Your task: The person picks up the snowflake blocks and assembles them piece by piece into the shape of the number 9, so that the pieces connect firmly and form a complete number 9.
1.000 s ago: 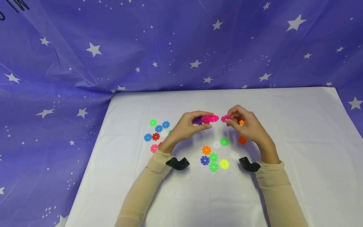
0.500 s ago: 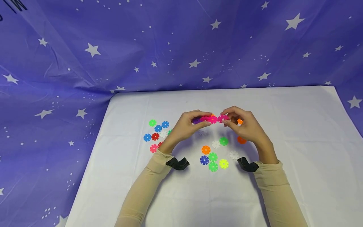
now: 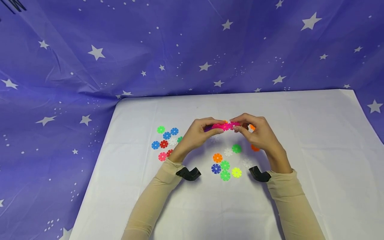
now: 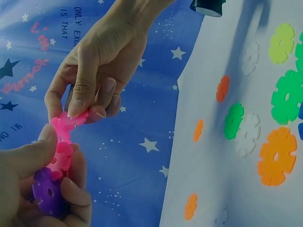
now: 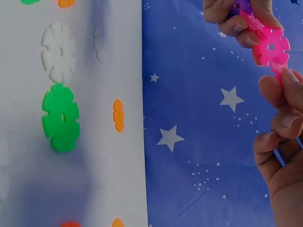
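Observation:
Over the table's far half, my left hand point(image 3: 196, 134) grips a short chain of notched snowflake discs. In the left wrist view the chain has a purple disc point(image 4: 46, 195) near the palm and pink discs point(image 4: 60, 161) beyond it, partly covered by thumb and fingers. My right hand point(image 3: 256, 130) pinches another pink disc point(image 4: 71, 120) between thumb and forefinger. Its edge meets the chain's end at the notches. The right wrist view shows the chain's pink disc point(image 5: 279, 46) flat-on, with the pinched one overlapping its lower edge.
Loose discs lie on the white table point(image 3: 192, 210): a blue disc point(image 3: 155, 145) and several others at left, an orange disc point(image 3: 217, 158), a green disc point(image 3: 225, 175) and a yellow disc point(image 3: 236, 172) nearer the middle. A star-printed purple cloth point(image 3: 168, 43) hangs behind.
My right hand has moved left with its pink disc, closing the gap to the chain until the two meet. My left hand has stayed nearly in place, still gripping the chain.

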